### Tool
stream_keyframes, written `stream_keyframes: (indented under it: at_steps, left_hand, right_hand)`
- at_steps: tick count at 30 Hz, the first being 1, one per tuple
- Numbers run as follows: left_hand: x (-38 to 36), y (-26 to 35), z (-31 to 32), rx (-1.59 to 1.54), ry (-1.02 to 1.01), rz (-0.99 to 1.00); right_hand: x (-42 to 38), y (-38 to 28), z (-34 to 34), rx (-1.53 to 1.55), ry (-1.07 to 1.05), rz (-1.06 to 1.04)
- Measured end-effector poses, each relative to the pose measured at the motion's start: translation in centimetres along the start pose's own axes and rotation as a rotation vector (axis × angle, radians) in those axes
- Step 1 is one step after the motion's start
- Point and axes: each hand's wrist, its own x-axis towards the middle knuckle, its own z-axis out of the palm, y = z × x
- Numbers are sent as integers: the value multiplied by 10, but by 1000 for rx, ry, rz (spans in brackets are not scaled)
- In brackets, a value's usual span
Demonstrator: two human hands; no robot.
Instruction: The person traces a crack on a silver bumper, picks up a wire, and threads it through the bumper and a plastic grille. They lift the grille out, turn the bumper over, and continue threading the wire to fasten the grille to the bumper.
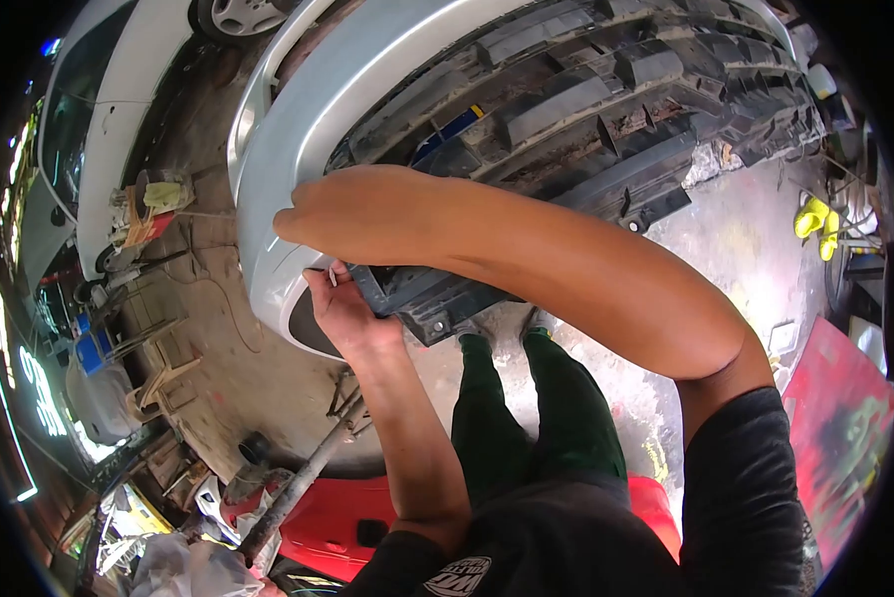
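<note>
A silver car bumper [263,224] curves across the upper middle, with a broad black plastic grille [557,114] along its inner side. My right hand [320,207] reaches across from the right and lies against the bumper's silver face. Its fingers are curled in and mostly hidden behind the back of the hand. Just below, my left hand [352,316] is turned palm up at the grille's near end, beside the bumper's dark opening. Its thumb and a fingertip show close together, while the other fingers go out of sight at the grille's edge.
A blue and yellow item [452,131] lies among the grille's ribs. Behind the bumper stands a light-coloured car [133,90]. Red body panels [333,532] are near my body, a painted red panel [840,438] leans at right, and yellow shoes [815,224] lie beyond.
</note>
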Motion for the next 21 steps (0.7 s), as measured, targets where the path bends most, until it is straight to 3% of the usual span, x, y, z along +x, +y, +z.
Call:
stream_keyframes:
  at_steps: [12, 21]
  left_hand:
    - [-5, -3, 25, 108, 194, 54]
    - [1, 0, 6, 140, 143, 75]
  right_hand:
    - [-2, -2, 2, 18, 28, 7]
    - [-12, -6, 8, 13, 115, 43]
